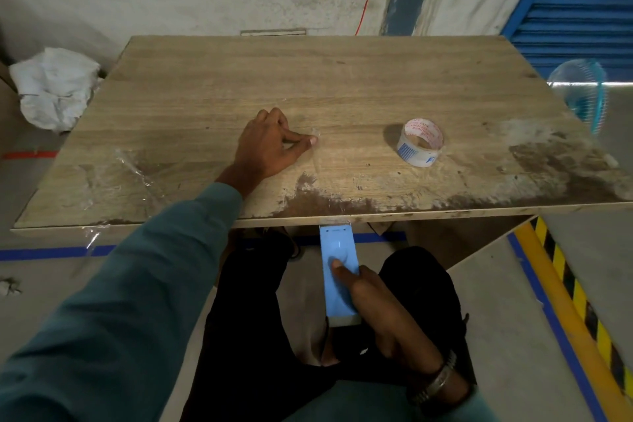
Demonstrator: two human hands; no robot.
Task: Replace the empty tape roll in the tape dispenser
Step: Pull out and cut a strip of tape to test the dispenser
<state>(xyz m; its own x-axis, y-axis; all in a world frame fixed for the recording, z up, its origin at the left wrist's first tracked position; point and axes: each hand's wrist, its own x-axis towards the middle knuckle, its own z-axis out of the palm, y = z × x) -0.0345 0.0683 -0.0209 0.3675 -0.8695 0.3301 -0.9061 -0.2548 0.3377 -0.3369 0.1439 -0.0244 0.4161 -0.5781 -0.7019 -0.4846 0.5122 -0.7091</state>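
Note:
A roll of clear tape (pixel 420 142) with a printed core stands on the wooden table (pixel 342 86), right of centre. My left hand (pixel 270 144) rests on the table's middle and pinches the end of a clear tape strip (pixel 317 154) that runs back over the front edge. Below that edge, over my lap, my right hand (pixel 370 295) grips a light blue tape dispenser (pixel 337 281), thumb pressed on its side. The dispenser's front end sits right under the table edge.
Clear tape scraps (pixel 137 175) stick to the table's left front. A crumpled white sack (pixel 54 87) lies on the floor at left. A fan (pixel 582 92) stands at right, by a yellow-black striped kerb (pixel 575 295).

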